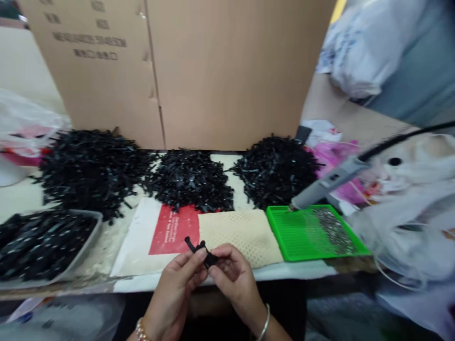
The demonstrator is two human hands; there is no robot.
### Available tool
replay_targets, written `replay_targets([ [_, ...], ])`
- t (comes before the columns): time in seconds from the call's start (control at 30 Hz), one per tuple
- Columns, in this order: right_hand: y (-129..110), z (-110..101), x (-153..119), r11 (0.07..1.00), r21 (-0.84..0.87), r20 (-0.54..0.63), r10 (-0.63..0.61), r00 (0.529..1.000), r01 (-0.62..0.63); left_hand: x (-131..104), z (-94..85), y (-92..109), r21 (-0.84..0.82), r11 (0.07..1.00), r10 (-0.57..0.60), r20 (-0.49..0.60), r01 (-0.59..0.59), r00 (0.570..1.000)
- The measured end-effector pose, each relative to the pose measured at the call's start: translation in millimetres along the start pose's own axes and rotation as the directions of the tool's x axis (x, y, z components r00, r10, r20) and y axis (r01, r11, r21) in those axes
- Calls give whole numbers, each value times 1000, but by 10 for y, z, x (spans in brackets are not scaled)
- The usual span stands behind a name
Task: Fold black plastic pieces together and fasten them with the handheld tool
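My left hand (177, 284) pinches a small black part (191, 244) with a rounded end, near the table's front edge. Close beside it, my right hand (236, 279) has its fingertips closed on another side of the small black piece (211, 259). Both hands almost touch, and the fingers hide much of what they hold, so I cannot tell its exact kind. Below them lie a red and white printed sheet (172, 229) and a cream perforated mat (245, 232). Right of the mat sits a green tray (284, 237) with many small metal pieces (332, 229) in it.
Three heaps of black parts, the left heap (88, 166), middle heap (192, 177) and right heap (280, 168), lie before a tall cardboard box (227, 71). A clear tub (95, 227) of black pieces stands left. A grey corded electric screwdriver (327, 182) rests over the green tray. Plastic bags (419, 203) crowd the right.
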State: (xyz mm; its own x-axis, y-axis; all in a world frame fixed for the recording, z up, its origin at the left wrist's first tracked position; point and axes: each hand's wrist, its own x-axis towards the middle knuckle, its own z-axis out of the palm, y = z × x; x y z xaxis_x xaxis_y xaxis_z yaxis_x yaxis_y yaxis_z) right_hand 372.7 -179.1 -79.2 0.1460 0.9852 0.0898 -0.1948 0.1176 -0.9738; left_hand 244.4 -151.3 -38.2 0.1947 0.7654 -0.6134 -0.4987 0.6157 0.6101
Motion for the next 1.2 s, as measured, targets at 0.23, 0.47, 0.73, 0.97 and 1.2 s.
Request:
replay_targets([
  [0.23, -66, -287, -73, 982, 169, -136, 107, 985, -83, -36, 397, -113, 220, 969, 83, 136, -112, 987],
  [0.47, -308, -711, 66, 958, -263, -209, -171, 963, 114, 214, 618, -112, 295, 948, 82, 135, -119, 987],
  [0.73, -755, -1197, 1154, 872, -369, -240, -423, 874, 321, 586, 984, -141, 348, 937, -117, 193, 43, 974],
  [0.97, -1021, -1135, 1211, 864, -393, -55, -363, 930, 314, 781, 1173, -311, 502, 864, -180, 253, 30, 950],
  [1.2, -976, -1867, 957, 917, -312, -391, -361, 847, 247, 788, 1164, -326, 489, 870, -196, 231, 60, 953],
])
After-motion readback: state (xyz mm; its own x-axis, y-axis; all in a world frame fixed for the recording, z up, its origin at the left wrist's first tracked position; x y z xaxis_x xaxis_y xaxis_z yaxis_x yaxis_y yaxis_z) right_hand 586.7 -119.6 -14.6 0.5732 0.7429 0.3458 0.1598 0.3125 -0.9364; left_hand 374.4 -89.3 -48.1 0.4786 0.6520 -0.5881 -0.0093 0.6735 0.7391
